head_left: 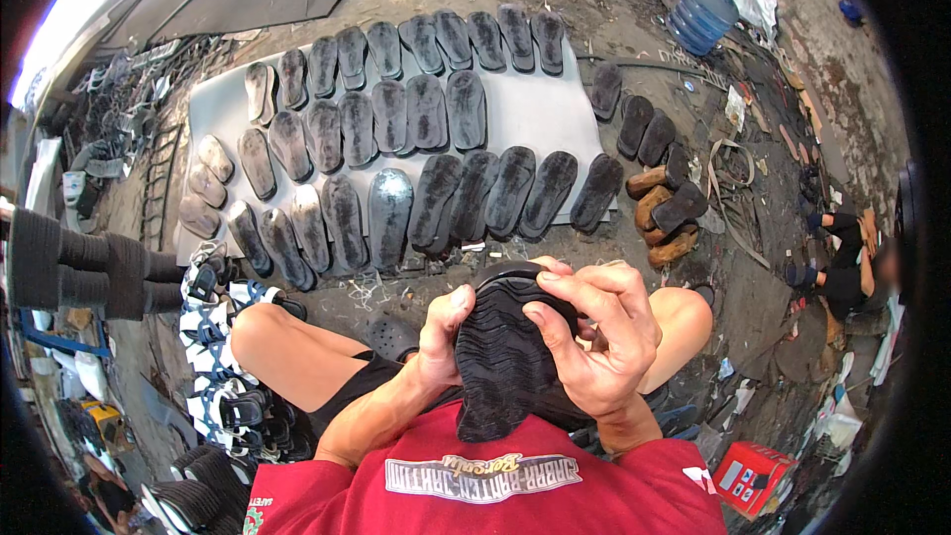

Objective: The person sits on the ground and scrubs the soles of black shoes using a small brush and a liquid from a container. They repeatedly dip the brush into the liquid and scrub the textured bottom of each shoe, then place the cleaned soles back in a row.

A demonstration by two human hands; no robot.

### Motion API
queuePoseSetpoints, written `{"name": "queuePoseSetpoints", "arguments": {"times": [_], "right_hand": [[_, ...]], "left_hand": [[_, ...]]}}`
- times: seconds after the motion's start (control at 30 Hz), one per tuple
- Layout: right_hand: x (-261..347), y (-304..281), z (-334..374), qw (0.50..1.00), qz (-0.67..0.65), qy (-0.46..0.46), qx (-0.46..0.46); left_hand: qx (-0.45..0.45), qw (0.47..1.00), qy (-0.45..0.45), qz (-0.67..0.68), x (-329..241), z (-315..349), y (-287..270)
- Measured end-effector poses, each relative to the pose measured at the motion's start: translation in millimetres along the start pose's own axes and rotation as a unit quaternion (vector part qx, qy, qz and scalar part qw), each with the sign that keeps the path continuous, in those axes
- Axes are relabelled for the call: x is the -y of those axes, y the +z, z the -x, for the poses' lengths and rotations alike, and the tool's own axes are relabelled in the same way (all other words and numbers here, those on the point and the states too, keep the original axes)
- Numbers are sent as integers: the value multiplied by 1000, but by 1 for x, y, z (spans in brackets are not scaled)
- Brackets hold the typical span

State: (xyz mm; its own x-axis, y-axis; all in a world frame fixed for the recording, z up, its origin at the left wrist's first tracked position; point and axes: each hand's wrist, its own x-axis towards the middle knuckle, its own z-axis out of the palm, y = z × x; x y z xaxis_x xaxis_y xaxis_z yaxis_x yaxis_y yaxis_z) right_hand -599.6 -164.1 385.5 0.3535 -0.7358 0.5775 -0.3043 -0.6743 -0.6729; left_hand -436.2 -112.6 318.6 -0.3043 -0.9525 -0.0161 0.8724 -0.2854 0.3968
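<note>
Up close in front of my chest is a black shoe sole (pixel 503 352) with a wavy ridged tread turned toward me. My left hand (pixel 442 335) grips its left edge, the thumb pointing up along the rim. My right hand (pixel 606 322) has its thumb and fingers closed on the upper right edge, near the rounded end. What lies behind the sole, including most of the left fingers, is hidden. Beyond my hands, several dark soles (pixel 345 223) lie in rows on a pale sheet (pixel 530 119).
Brown shoe lasts (pixel 654 208) with dark soles sit right of the sheet. White-and-black sandals (pixel 213 337) are piled by my left knee, near stacked black rolls (pixel 84 267). Blue water jugs (pixel 703 15) stand far right; a red box (pixel 753 479) is near right. Another person (pixel 847 258) sits at right.
</note>
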Motion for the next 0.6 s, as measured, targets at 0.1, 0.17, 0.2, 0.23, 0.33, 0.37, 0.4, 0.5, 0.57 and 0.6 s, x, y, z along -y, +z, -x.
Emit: {"name": "queuePoseSetpoints", "arguments": {"times": [0.1,0.17,0.2,0.23,0.33,0.37,0.4,0.5,0.57,0.6], "right_hand": [[3,0,3,1000,-4,-2,-1],[0,2,3,1000,-21,-5,-5],[-5,6,3,999,-21,-26,-7],[-3,7,2,1000,-23,-13,-13],[1,11,2,997,-65,43,-7],[2,9,-2,998,-44,52,-5],[5,6,-12,998,-23,60,-3],[-8,13,-5,986,-72,137,55],[-5,28,1,970,-124,186,99],[6,28,-5,960,-135,220,112]], "left_hand": [[0,1000,8,-27,-1,-3,-2],[-38,996,9,-80,-3,-1,2],[-6,997,14,-71,-1,0,-7],[-25,997,2,-75,-2,3,-8],[-55,994,1,-93,-8,8,-4],[-60,993,7,-99,-11,8,-1],[-58,990,20,-125,-16,9,0],[-88,981,15,-171,-38,11,11],[-182,899,179,-356,-37,11,38],[-211,832,213,-467,-36,9,45]]}}
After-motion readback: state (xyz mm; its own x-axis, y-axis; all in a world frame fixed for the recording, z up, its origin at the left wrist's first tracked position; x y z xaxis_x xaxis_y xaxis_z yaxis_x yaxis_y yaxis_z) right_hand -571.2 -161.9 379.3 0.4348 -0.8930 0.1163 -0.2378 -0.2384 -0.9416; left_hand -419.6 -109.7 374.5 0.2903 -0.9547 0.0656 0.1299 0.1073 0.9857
